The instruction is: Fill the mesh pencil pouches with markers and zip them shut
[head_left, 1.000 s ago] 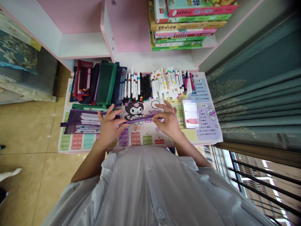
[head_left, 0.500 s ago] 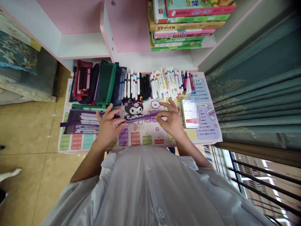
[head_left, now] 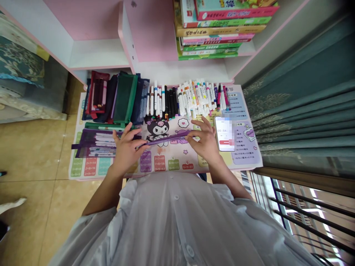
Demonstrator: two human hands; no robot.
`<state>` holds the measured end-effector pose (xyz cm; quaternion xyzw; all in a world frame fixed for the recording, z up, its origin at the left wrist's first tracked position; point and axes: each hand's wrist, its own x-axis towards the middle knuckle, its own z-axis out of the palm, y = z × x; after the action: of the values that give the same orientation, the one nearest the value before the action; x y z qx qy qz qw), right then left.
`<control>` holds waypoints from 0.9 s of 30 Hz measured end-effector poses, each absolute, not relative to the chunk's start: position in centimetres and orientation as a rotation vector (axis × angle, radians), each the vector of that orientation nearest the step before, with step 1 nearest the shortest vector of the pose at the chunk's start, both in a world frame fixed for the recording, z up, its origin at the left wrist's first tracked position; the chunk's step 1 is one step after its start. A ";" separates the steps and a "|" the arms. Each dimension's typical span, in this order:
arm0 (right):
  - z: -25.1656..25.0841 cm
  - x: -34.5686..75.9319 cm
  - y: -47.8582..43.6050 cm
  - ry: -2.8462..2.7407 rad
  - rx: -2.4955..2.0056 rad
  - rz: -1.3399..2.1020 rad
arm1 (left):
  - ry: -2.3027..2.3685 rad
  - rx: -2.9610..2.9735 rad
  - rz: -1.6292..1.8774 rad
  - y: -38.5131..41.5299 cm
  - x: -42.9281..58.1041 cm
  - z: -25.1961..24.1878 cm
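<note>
Two hands: left (head_left: 127, 149), right (head_left: 203, 138), grip purple pouch (head_left: 169, 139) (markers (head_left: 104, 142) fill mesh pouch (head_left: 83, 142))

We log Item 1: narrow purple pouch (head_left: 166, 139), long, flat, seen nearly edge-on, no contents visible. Held off the printed desk mat (head_left: 174, 162) betw. both hands, running diagonally, L end lower, R end higher, above the cartoon print. Left hand (head_left: 127, 148) grips the L end, fingers curled over it; right hand (head_left: 203, 138) pinches the R end betw. thumb and fingers.

We log Item 2: dark purple mesh pouch (head_left: 95, 143), flat on the mat, just left of the left hand, approx. horizontal. Several pens w/ white barrels visible through the mesh; exact count can't be told.
</note>
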<state>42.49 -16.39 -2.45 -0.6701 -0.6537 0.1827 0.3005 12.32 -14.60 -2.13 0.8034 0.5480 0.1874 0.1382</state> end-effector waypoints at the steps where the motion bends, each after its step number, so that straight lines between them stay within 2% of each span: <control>1: -2.6 42.6 -16.4 -1.732 -1.778 0.479 | 1.587 2.324 0.543 -14.6 12.2 -2.2; 27: -3.4 45.0 -16.1 -1.575 -1.811 0.456 | 1.665 2.300 0.573 -14.5 11.3 -2.4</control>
<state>44.96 -16.07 -3.41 -0.6965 -0.6057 0.1755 0.3424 11.29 -14.52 -2.35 0.7881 0.5704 0.1963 0.1223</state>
